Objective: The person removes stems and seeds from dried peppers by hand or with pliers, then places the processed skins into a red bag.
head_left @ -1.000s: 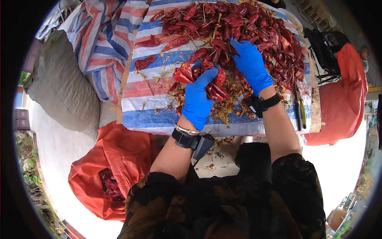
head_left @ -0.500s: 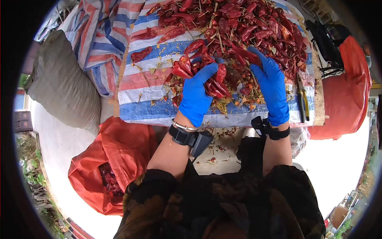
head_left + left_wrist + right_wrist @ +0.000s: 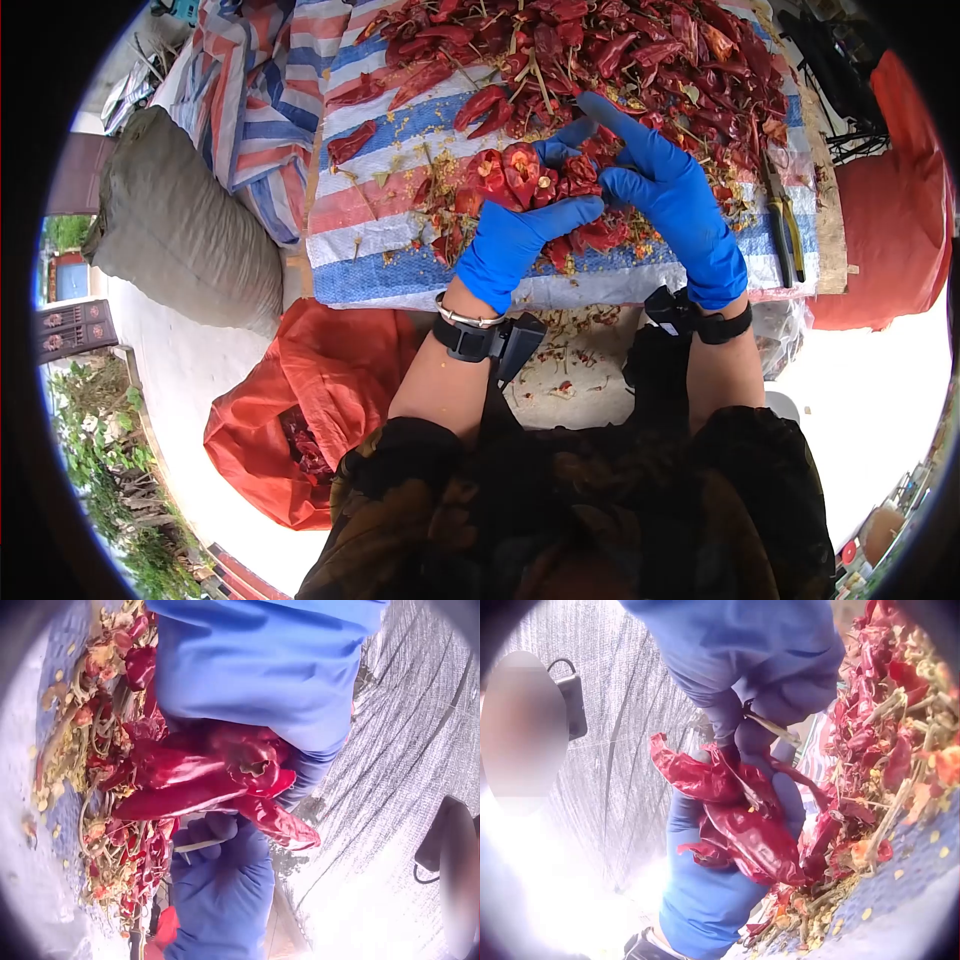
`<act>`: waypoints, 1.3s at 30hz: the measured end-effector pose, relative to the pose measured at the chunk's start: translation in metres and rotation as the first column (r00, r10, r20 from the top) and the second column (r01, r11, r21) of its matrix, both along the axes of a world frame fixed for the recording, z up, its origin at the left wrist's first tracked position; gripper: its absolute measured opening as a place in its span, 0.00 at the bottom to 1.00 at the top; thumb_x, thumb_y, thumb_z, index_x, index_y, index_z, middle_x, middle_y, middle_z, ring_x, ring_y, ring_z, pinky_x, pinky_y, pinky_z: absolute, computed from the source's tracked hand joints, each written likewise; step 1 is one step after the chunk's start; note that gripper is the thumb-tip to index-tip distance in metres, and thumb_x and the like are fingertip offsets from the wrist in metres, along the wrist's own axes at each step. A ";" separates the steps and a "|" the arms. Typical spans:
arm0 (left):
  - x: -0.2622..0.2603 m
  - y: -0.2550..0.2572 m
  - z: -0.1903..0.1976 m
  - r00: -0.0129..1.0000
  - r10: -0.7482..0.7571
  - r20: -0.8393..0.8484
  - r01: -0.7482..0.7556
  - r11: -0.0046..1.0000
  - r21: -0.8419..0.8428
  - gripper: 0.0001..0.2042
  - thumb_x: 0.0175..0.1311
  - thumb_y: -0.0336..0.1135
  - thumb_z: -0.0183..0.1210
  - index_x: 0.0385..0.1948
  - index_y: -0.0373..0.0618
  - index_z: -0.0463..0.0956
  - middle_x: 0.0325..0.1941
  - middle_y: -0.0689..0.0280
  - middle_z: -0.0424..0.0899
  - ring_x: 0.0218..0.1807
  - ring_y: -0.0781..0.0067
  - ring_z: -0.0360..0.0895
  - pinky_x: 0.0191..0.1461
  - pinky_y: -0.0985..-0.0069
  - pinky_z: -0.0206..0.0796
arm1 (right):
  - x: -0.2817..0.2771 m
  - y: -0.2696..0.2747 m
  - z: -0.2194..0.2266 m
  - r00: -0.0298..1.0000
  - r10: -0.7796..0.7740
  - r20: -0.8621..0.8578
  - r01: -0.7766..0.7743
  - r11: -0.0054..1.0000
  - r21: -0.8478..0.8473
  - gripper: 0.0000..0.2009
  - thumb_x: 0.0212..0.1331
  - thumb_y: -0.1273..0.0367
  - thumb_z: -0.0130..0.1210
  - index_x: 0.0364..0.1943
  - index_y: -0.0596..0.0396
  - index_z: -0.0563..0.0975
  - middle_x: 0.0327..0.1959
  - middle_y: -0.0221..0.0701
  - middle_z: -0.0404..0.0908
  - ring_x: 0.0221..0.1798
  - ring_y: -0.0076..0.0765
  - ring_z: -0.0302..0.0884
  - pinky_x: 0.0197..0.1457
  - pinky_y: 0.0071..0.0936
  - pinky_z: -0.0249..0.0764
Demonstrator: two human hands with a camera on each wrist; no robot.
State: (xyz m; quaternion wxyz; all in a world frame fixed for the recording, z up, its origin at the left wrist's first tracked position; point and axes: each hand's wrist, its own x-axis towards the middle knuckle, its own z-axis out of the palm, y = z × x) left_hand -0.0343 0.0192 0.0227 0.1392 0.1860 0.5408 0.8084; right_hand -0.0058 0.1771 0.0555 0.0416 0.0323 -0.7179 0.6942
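Both hands wear blue gloves and meet above the near part of the striped sheet [image 3: 365,235]. My left hand [image 3: 520,235] grips a bunch of dried red chili peppers [image 3: 520,175], their hollow cut ends showing. Up against that bunch, my right hand [image 3: 680,210] has its thumb and fingertips at the peppers' right end. In the right wrist view a pale chili stem [image 3: 776,729] sticks out from between its curled fingers. A heap of red chilies [image 3: 640,50] covers the far side of the sheet. Seeds and stem scraps [image 3: 82,765] lie under the hands.
Yellow-and-black pliers [image 3: 785,225] lie at the table's right edge. An open red bag [image 3: 330,370] with chilies inside stands on the floor at left, below a full grey-green sack [image 3: 185,220]. Another red sack [image 3: 890,230] stands at right.
My right hand has come back from the heap, lifting a chili on the way, to the bunch in the left hand. The left hand still holds its chilies, now turned with their ends facing up.
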 end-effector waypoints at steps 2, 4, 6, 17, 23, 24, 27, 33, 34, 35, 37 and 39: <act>0.003 0.000 0.001 0.985 -0.047 0.164 0.037 0.997 0.064 0.21 0.46 0.19 0.61 0.45 0.38 0.67 0.41 0.61 0.77 0.39 0.74 0.77 0.44 0.76 0.72 | 0.002 0.006 0.008 0.986 0.160 0.037 -0.161 0.987 0.005 0.23 0.61 0.65 0.48 0.59 0.56 0.63 0.37 0.26 0.76 0.29 0.15 0.66 0.35 0.14 0.65; 0.000 -0.002 -0.003 0.989 0.048 0.139 -0.046 0.999 -0.019 0.19 0.47 0.18 0.57 0.44 0.38 0.67 0.41 0.60 0.77 0.41 0.71 0.77 0.46 0.73 0.72 | 0.001 0.013 0.009 0.986 0.152 0.073 -0.151 0.988 -0.026 0.22 0.59 0.64 0.50 0.57 0.54 0.66 0.33 0.25 0.76 0.30 0.18 0.67 0.35 0.16 0.66; -0.001 -0.003 -0.001 0.979 0.059 0.197 -0.073 0.995 0.064 0.20 0.47 0.19 0.59 0.44 0.38 0.66 0.39 0.62 0.78 0.40 0.74 0.77 0.45 0.75 0.72 | 0.000 0.015 0.007 0.983 0.147 0.107 -0.142 0.988 -0.056 0.20 0.58 0.62 0.53 0.55 0.52 0.69 0.30 0.24 0.75 0.30 0.21 0.68 0.35 0.17 0.67; 0.000 0.001 0.003 1.000 -0.005 0.008 0.006 0.995 -0.101 0.17 0.48 0.24 0.62 0.42 0.39 0.69 0.36 0.64 0.78 0.38 0.79 0.75 0.41 0.80 0.70 | 0.001 0.012 -0.014 0.992 -0.019 -0.124 0.069 0.907 0.415 0.09 0.54 0.67 0.56 0.32 0.59 0.74 0.24 0.35 0.73 0.27 0.36 0.73 0.31 0.28 0.67; 0.004 0.006 -0.009 0.988 0.115 -0.104 -0.135 0.968 -0.213 0.15 0.48 0.26 0.63 0.39 0.40 0.72 0.34 0.66 0.79 0.36 0.80 0.75 0.40 0.79 0.69 | 0.003 -0.003 -0.010 0.980 -0.100 0.172 0.117 0.989 -0.089 0.08 0.55 0.65 0.55 0.29 0.55 0.76 0.17 0.26 0.72 0.20 0.21 0.67 0.26 0.19 0.64; 0.007 0.009 -0.008 0.974 0.184 -0.130 -0.205 0.963 -0.172 0.15 0.49 0.26 0.63 0.40 0.40 0.71 0.34 0.66 0.78 0.36 0.80 0.74 0.40 0.79 0.69 | 0.003 -0.006 -0.013 0.981 -0.098 0.170 0.114 0.990 -0.087 0.08 0.55 0.65 0.55 0.29 0.55 0.76 0.17 0.26 0.72 0.20 0.21 0.67 0.26 0.19 0.64; 0.013 0.015 -0.007 0.945 0.290 -0.149 -0.307 0.945 -0.109 0.16 0.49 0.27 0.63 0.41 0.39 0.69 0.35 0.66 0.78 0.36 0.80 0.74 0.40 0.79 0.69 | 0.003 -0.015 -0.024 0.964 -0.066 0.258 0.173 0.891 -0.419 0.07 0.57 0.64 0.54 0.29 0.51 0.76 0.16 0.20 0.70 0.19 0.14 0.63 0.23 0.14 0.60; 0.023 0.019 0.002 0.950 0.312 -0.023 -0.313 0.949 -0.040 0.18 0.50 0.24 0.61 0.43 0.38 0.66 0.37 0.64 0.76 0.38 0.78 0.74 0.42 0.80 0.70 | 0.014 -0.031 -0.019 0.918 -0.061 0.393 0.345 0.612 -0.711 0.06 0.57 0.64 0.54 0.29 0.49 0.76 0.16 0.19 0.69 0.18 0.14 0.62 0.20 0.13 0.57; 0.024 0.020 0.004 0.953 0.301 0.036 -0.299 0.953 -0.037 0.19 0.49 0.22 0.61 0.43 0.37 0.65 0.38 0.61 0.76 0.40 0.75 0.75 0.45 0.78 0.70 | 0.014 -0.032 -0.020 0.911 -0.017 0.413 0.352 0.556 -0.753 0.05 0.57 0.64 0.54 0.31 0.48 0.76 0.16 0.19 0.69 0.18 0.15 0.63 0.21 0.13 0.58; 0.025 0.020 0.003 0.953 0.300 0.036 -0.298 0.954 -0.037 0.19 0.49 0.22 0.61 0.43 0.37 0.65 0.38 0.61 0.76 0.40 0.75 0.75 0.45 0.78 0.70 | 0.015 -0.032 -0.022 0.903 0.030 0.429 0.359 0.497 -0.790 0.05 0.57 0.64 0.53 0.32 0.47 0.76 0.16 0.19 0.69 0.18 0.16 0.63 0.22 0.14 0.60; 0.026 0.021 0.002 0.948 0.306 0.092 -0.307 0.952 0.001 0.19 0.49 0.22 0.61 0.43 0.37 0.65 0.38 0.61 0.76 0.40 0.75 0.75 0.44 0.79 0.70 | 0.013 -0.032 -0.031 0.912 0.047 0.407 0.338 0.475 -0.812 0.05 0.57 0.64 0.53 0.31 0.48 0.75 0.16 0.19 0.69 0.18 0.17 0.64 0.23 0.15 0.61; 0.027 0.021 0.003 0.941 0.329 0.080 -0.330 0.944 0.000 0.18 0.51 0.23 0.60 0.43 0.38 0.65 0.37 0.63 0.76 0.37 0.78 0.75 0.41 0.81 0.70 | 0.013 -0.034 -0.031 0.921 0.064 0.384 0.317 0.453 -0.833 0.05 0.58 0.65 0.53 0.30 0.48 0.74 0.16 0.19 0.69 0.18 0.17 0.65 0.23 0.15 0.62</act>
